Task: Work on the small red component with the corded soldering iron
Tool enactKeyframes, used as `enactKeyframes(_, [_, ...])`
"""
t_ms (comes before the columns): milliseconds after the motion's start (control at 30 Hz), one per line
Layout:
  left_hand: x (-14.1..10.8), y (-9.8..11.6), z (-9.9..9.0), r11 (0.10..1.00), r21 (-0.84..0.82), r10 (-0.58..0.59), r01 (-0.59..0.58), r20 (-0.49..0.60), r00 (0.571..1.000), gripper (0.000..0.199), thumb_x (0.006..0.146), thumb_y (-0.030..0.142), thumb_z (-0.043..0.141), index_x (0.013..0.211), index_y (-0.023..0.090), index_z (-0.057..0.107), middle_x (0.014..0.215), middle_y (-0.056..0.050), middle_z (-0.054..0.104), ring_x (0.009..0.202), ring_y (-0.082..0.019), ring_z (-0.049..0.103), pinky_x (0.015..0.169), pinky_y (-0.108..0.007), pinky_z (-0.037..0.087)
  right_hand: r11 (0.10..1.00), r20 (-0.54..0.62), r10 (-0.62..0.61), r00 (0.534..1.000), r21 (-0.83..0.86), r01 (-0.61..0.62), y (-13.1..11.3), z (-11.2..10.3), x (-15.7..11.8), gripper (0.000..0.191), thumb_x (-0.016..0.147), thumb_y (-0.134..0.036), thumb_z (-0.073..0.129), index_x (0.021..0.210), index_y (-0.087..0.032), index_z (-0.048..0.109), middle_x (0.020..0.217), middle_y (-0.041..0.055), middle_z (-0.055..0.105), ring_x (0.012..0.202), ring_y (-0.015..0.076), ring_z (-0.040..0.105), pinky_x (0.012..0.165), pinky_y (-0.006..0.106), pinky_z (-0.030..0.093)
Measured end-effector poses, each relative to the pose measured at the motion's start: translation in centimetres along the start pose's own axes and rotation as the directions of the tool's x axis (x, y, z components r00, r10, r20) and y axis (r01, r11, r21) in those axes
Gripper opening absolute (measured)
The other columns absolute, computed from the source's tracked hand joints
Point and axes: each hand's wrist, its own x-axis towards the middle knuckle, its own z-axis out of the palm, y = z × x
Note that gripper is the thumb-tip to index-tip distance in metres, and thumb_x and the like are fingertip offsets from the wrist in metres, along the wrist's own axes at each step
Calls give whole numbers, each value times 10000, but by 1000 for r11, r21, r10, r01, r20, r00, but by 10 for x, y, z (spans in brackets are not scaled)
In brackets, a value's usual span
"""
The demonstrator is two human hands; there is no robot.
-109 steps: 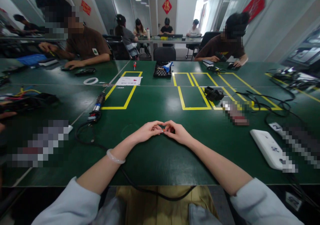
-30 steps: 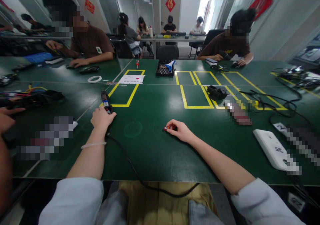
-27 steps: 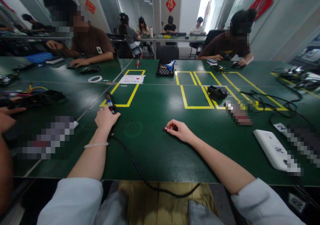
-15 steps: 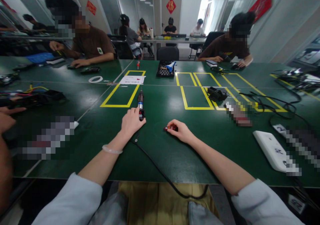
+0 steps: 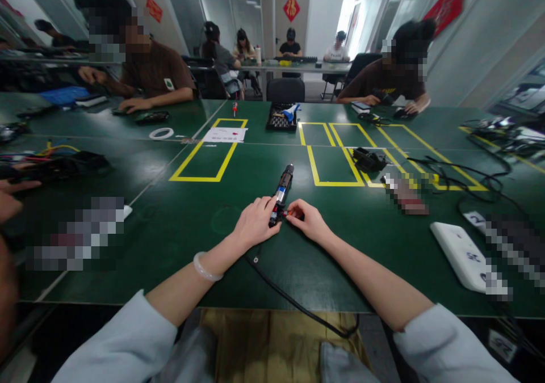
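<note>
My left hand (image 5: 257,223) is closed around an electric screwdriver (image 5: 284,185), a dark cylinder with a silver and blue band, its tip pointing away and to the right. A black cord (image 5: 293,299) runs from beneath that hand toward the table's front edge. Fingertips of my right hand (image 5: 307,219) pinch a small red and black piece (image 5: 286,214) at the near end of the screwdriver. Both hands are close together just above the green table (image 5: 238,281). The fingers hide most of the small piece, so I cannot tell whether it is joined to the screwdriver.
Yellow tape rectangles (image 5: 195,179) mark the table. Farther back are a black tray (image 5: 281,123), a white paper (image 5: 225,135) and a small red-handled tool (image 5: 235,108). A black part (image 5: 369,160), cables (image 5: 468,170) and a white box (image 5: 464,257) lie to the right. Co-workers sit around.
My left hand has moved right with the electric screwdriver, which now tilts to the right and meets the small red piece in my right hand. The cord has shifted along.
</note>
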Motion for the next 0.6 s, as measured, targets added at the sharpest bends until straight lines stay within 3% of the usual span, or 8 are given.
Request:
enactKeyframes(233, [0, 1, 0, 1000, -28, 8, -8, 8, 1000, 616, 842, 410, 548, 1393, 183, 393, 1238, -131, 531, 1071, -276, 517, 893, -390, 472, 998, 26, -39, 999, -44, 41, -2, 2, 5, 77, 820, -198, 634, 873, -187, 579, 830, 7, 593, 730, 133, 542, 707, 260, 446])
enactKeyframes(433, [1, 3, -1, 1000, -19, -10, 10, 27, 1000, 661, 838, 431, 561, 1428, 203, 368, 1246, -127, 526, 1073, -279, 522, 891, -392, 459, 993, 18, -89, 996, -77, 91, -3, 0, 4, 109, 860, -231, 619, 957, -198, 655, 943, 47, 583, 790, 145, 562, 760, 289, 476])
enactKeyframes(600, [1, 3, -1, 999, -8, -38, 39, 34, 999, 716, 841, 531, 555, 1457, 233, 344, 1254, -127, 514, 1078, -283, 528, 856, -379, 462, 995, 11, -78, 997, -55, 78, -7, -1, 1, 159, 886, -222, 562, 994, -192, 675, 920, 53, 634, 755, 141, 592, 745, 290, 495])
